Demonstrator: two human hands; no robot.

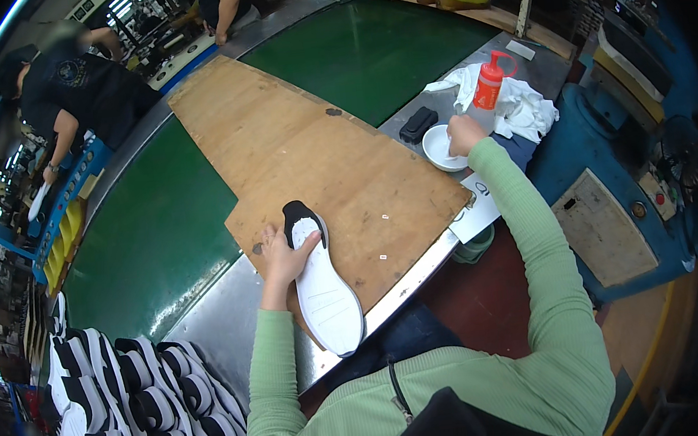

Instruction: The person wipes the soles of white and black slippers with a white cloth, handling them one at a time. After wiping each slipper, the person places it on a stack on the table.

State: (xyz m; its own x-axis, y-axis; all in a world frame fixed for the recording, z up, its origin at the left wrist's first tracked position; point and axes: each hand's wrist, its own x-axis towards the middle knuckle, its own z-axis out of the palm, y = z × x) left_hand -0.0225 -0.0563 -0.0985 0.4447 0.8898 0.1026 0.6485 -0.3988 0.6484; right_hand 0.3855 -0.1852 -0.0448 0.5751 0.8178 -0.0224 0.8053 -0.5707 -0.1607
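Observation:
A white shoe sole (327,297) with a black heel edge lies on the wooden board, its toe end reaching over the board's near edge. My left hand (283,256) grips its heel half, thumb on top and fingers along the left side. Over on the right, my right hand (465,134) is at the rim of a white bowl (439,148), fingers closed and pointing down into it. Whatever those fingers hold is hidden. A black case-like object (417,125) sits just beyond the bowl.
Wooden board (308,150) spans a green conveyor belt (365,50). A red squeeze bottle (489,81) stands among white cloths (525,108). Stacked black-and-white soles (143,406) fill the lower left. A blue machine (618,190) flanks my right. Two people work at the far left.

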